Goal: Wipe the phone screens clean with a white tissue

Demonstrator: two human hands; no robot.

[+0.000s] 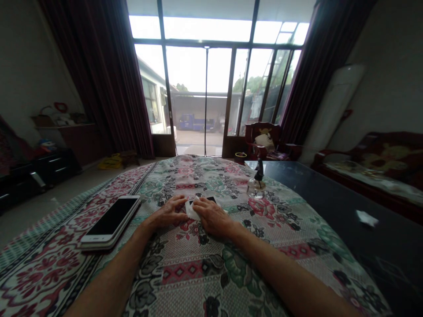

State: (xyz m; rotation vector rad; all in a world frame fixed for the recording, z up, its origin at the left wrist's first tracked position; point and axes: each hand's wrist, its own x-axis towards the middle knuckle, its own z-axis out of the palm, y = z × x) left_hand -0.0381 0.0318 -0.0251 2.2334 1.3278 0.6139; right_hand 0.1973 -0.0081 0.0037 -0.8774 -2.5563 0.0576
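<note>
A white phone with a black screen [211,199] lies across the patterned cloth in front of me, mostly covered by my hands. My left hand [169,212] holds its left end, thumb and fingers at the edge. Pressed onto the screen is a crumpled white tissue [192,212], with the fingers of my right hand [213,216] closed over it. How far the tissue reaches under the palm is hidden. To the right stands a small clear spray bottle [256,187] with a black pump head, touched by neither hand.
Left of my forearm, a large white phone [112,220] rests on another flat device. The patterned tablecloth [185,281] covers the table. A dark glossy tabletop [330,207] adjoins on the right, bearing a crumpled white tissue piece [366,218]. Glass doors [198,110] stand beyond.
</note>
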